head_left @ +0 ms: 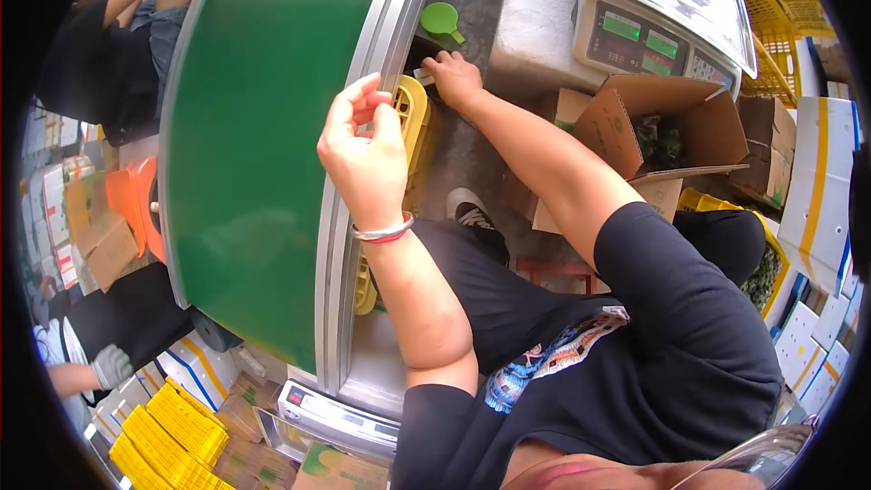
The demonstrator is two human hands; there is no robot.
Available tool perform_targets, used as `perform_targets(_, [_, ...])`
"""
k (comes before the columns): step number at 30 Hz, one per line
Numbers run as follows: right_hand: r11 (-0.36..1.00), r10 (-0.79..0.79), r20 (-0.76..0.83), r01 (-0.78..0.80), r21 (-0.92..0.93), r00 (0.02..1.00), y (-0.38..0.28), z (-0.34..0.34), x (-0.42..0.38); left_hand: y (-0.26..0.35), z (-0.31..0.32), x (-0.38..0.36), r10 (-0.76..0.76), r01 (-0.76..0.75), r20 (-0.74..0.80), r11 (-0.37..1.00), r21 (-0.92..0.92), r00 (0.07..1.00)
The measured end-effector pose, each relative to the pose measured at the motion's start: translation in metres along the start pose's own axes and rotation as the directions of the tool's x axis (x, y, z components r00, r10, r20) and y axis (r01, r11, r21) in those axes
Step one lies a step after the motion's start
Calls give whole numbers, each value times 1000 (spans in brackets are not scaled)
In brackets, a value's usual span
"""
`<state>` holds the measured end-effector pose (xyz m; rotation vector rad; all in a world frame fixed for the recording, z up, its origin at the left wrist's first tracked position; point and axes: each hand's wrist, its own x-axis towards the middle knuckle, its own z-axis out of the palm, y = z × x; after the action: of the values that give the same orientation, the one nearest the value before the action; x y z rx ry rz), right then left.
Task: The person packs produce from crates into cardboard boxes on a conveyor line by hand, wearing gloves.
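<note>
My left hand (365, 150), with a bracelet (385, 232) at the wrist, hovers over the metal rail of the green conveyor belt (263, 145). Its fingers are loosely bent, the thumb stands apart, and nothing shows in them. Beyond the rail, my right hand (454, 82) reaches down beside a yellow plastic crate (415, 122). The fingers there are bent against something dark with a small pale edge, partly hidden by the rail; its kind cannot be made out. Close above that hand, a light-green scoop-like object (440, 20) lies on the grey floor.
A weighing scale (635, 41) stands at upper right, above an open cardboard box (658, 132) with dark green contents. Another scale (340, 417) is at the bottom. Yellow crates (172, 436) are stacked lower left. Across the belt are one person (109, 63) and another's gloved hand (112, 367).
</note>
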<state>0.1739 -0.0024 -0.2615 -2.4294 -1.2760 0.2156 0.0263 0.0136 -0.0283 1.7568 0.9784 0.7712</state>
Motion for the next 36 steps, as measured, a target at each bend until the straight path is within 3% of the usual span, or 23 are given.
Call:
perform_targets(1, [999, 45, 90, -46, 8, 995, 1, 3, 0, -1, -1, 2, 2, -2, 0, 1000, 3, 1000])
perform_targets(5, [982, 120, -27, -115, 152, 992, -2, -5, -22, -1, -2, 2, -41, 40, 19, 999, 36, 999])
perform_targets(8, [776, 579, -140, -490, 398, 803, -10, -1, -28, -1, -1, 3, -50, 49, 25, 998, 38, 998])
perform_targets(9, [646, 687, -6, -606, 464, 727, -8, 6, -27, -1, -1, 2, -49, 48, 25, 998, 34, 998])
perform_targets(12, [463, 755, 269, -777, 426, 598, -2, 29, -16, -1, 1, 1, -19, 18, 20, 998, 52, 1000])
perform_targets(13, [515, 707, 255, -727, 454, 660, 3, 35, -11, 1, 1, -1, -28, 27, 20, 998, 49, 999])
perform_targets(17, [266, 744, 392, -778, 569, 541, 9, 34, 4, 1, 1, -2, -19, 18, 26, 1000, 22, 999])
perform_targets(21, [412, 784, 263, -788, 457, 562, 10, 35, 4, 3, 3, -4, -10, 10, 45, 1000, 1, 999])
perform_targets(31, [527, 658, 355, -743, 412, 664, 0, 22, 9, 12, 6, -8, -51, 51, 16, 998, 27, 999])
perform_targets(34, [466, 701, 342, -765, 444, 626, -5, 20, 3, 7, 2, -5, -21, 18, 34, 997, 79, 999])
perform_targets(36, [231, 783, 382, -800, 554, 491, -18, 16, 0, 6, -1, -3, -19, 18, 2, 999, 45, 1000])
